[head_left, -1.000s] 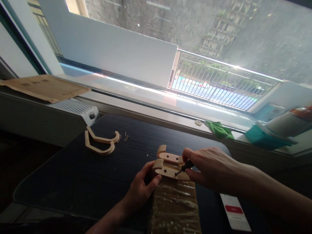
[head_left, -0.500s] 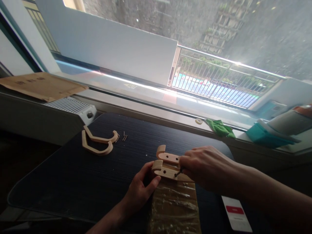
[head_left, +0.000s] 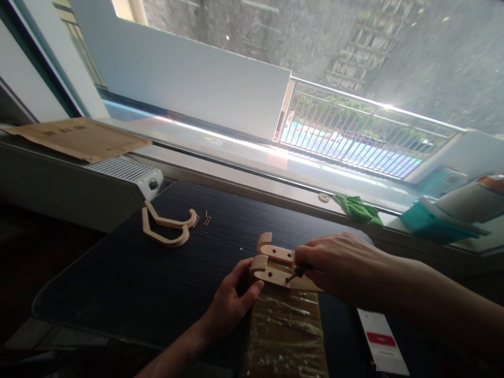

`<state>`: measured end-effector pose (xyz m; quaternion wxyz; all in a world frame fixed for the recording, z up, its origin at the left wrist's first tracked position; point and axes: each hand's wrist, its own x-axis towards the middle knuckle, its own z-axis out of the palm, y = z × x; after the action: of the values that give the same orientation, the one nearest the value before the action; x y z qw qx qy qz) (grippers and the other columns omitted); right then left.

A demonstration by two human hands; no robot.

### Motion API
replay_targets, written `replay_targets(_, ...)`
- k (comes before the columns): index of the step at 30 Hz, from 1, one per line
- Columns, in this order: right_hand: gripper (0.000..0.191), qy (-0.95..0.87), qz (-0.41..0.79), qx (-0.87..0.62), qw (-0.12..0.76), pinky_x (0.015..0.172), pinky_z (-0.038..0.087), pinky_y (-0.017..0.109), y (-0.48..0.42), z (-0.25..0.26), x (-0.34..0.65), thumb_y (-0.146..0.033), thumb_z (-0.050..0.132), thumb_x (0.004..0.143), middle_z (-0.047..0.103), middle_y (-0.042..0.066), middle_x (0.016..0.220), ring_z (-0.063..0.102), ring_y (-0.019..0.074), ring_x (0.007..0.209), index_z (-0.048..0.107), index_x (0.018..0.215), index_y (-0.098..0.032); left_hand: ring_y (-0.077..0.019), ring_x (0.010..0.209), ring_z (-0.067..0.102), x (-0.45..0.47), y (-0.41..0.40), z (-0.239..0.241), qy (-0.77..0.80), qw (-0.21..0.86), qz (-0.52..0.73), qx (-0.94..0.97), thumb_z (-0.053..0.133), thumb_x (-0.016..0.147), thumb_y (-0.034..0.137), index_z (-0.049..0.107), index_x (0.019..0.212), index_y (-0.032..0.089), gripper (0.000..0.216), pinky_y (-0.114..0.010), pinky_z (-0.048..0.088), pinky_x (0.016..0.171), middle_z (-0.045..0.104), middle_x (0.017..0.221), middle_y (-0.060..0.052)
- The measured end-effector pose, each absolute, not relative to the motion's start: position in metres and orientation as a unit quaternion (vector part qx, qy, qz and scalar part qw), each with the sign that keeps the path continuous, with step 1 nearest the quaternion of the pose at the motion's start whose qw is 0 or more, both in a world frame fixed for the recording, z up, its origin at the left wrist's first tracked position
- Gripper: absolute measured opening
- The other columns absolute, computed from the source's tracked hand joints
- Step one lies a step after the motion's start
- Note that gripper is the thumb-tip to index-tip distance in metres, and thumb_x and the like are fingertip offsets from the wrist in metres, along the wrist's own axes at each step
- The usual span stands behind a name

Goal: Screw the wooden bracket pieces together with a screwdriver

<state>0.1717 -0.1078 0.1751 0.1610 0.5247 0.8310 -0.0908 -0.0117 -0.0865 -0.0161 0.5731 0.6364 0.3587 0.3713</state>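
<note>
Two wooden hooks (head_left: 271, 265) lie side by side at the far end of a brown board wrapped in clear film (head_left: 284, 333). My left hand (head_left: 232, 299) is closed round the near hook's curved end, thumb pressed against it. My right hand (head_left: 334, 265) grips a small black screwdriver (head_left: 296, 273) with its tip on the near hook. On the dark table (head_left: 118, 283) to the far left lie two more wooden hooks (head_left: 167, 228), with a few small screws (head_left: 205, 219) beside them.
A white card with a red patch (head_left: 381, 341) lies at the right of the board. On the window sill sit a green cloth (head_left: 357, 208), a small round thing (head_left: 323, 197) and a teal box (head_left: 437, 226). A cardboard sheet (head_left: 79, 137) rests on a radiator at left.
My right hand has twisted the screwdriver slightly on the near hook. My left hand keeps its hold. The view has shifted a little.
</note>
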Motion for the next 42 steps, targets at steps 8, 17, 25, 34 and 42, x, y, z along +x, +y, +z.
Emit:
replay_targets(8,0.016,0.847,-0.141,0.495,0.131,0.055,0.033,0.023,-0.104,0.165,0.189,-0.018,0.044,0.085,0.063,0.0,0.074,0.058,0.0122,0.066,0.06,0.084,-0.021,-0.0187,0.098,0.06,-0.01,-0.086,-0.014,0.357,0.599,0.361,0.619,0.055,0.08,0.024,0.05,0.112,0.021,0.033,-0.024,0.047,0.086,0.066,0.104,-0.002)
replay_targets(17,0.019,0.808,-0.091,0.563,0.146,0.052,0.029,0.027,-0.113,0.162,0.177,-0.026,0.041,0.088,0.064,0.002,0.067,0.059,0.015,0.06,0.055,0.078,-0.018,-0.0185,0.096,0.06,-0.009,-0.086,-0.01,0.363,0.585,0.362,0.628,0.055,0.081,0.024,0.051,0.111,0.021,0.03,-0.024,0.048,0.083,0.066,0.103,-0.001)
replay_targets(25,0.014,0.84,-0.113,0.511,0.14,0.052,0.029,0.024,-0.112,0.173,0.173,-0.012,0.049,0.08,0.064,-0.002,0.073,0.058,0.0127,0.064,0.057,0.081,-0.023,-0.0179,0.096,0.06,-0.011,-0.086,-0.012,0.361,0.574,0.369,0.635,0.055,0.081,0.024,0.052,0.111,0.022,0.03,-0.024,0.047,0.084,0.066,0.103,-0.001)
replay_targets(34,0.013,0.857,-0.092,0.488,0.141,0.052,0.029,0.024,-0.104,0.164,0.175,-0.012,0.046,0.083,0.062,0.0,0.068,0.056,0.012,0.06,0.055,0.077,-0.018,-0.0196,0.096,0.061,-0.01,-0.087,-0.011,0.371,0.581,0.365,0.626,0.056,0.08,0.025,0.053,0.11,0.02,0.031,-0.026,0.048,0.084,0.067,0.102,-0.002)
replay_targets(42,0.017,0.801,-0.057,0.572,0.168,0.048,0.022,0.028,-0.11,0.161,0.172,-0.028,0.045,0.086,0.063,0.001,0.065,0.06,0.0158,0.058,0.054,0.077,-0.018,-0.02,0.096,0.061,-0.01,-0.086,-0.01,0.375,0.574,0.363,0.631,0.055,0.08,0.025,0.054,0.11,0.021,0.031,-0.026,0.048,0.084,0.067,0.103,-0.002)
